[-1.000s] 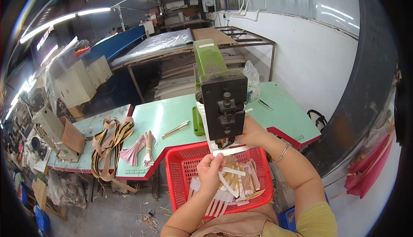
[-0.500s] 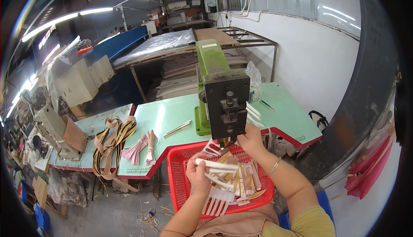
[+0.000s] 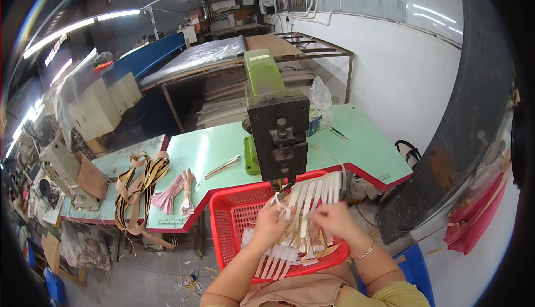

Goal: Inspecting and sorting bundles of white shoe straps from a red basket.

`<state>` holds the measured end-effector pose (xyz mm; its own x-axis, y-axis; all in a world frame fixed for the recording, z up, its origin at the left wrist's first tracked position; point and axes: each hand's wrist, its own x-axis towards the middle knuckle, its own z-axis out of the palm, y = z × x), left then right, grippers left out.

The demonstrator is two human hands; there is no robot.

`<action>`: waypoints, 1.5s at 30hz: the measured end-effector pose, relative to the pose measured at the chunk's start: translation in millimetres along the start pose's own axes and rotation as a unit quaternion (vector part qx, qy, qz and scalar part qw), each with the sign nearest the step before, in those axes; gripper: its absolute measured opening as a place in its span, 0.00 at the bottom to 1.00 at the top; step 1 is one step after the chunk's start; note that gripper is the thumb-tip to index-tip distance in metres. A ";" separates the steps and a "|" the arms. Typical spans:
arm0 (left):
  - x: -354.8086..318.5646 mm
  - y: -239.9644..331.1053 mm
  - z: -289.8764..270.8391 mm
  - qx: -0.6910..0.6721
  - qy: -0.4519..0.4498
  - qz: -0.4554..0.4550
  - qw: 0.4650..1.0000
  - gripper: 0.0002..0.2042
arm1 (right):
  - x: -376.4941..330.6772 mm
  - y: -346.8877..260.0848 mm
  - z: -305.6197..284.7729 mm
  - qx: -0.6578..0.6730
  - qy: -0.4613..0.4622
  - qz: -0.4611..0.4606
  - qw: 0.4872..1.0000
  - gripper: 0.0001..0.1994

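Observation:
The black-headed green machine stands at the table's front edge, its lower tip above a red plastic basket. Just below that tip, my left hand is closed on a looped white strip. My right hand is a little to the right, over the basket, its fingers bent and blurred by motion. Whether it holds anything is unclear. A row of joined white strips spreads behind and between my hands. Loose white and tan strips fill the basket, with a comb-like white strip piece over its front.
On the pale green table lie pink strip bundles, thin sticks and a pen. Striped straps drape over the left edge. A plastic bag stands behind the machine; a dark pillar rises at right.
My left hand moved up and right to the machine's tip. My right hand came down and away from the machine's head. The white strips now spread out on the right of the machine's tip.

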<state>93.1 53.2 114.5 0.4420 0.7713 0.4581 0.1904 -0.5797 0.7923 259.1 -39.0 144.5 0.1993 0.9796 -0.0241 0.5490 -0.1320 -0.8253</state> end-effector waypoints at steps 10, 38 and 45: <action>17.4 34.7 -54.7 -0.151 -0.191 -0.119 0.963 0.07 | 38.7 -13.1 -5.0 0.346 -0.055 -0.107 0.930 0.05; 42.3 13.4 -78.9 -0.426 -0.139 -0.267 0.853 0.05 | 29.6 -26.0 25.8 0.444 -0.012 -0.066 0.894 0.04; 34.6 7.6 -86.3 -0.453 -0.132 -0.272 0.839 0.07 | 30.5 -34.4 33.2 0.436 -0.024 -0.090 0.895 0.05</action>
<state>34.2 98.2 171.1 0.7071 0.7025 -0.0812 -0.2641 0.3688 0.8912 219.4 0.4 153.5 0.1243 0.9813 0.1470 -0.2788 0.1767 -0.9440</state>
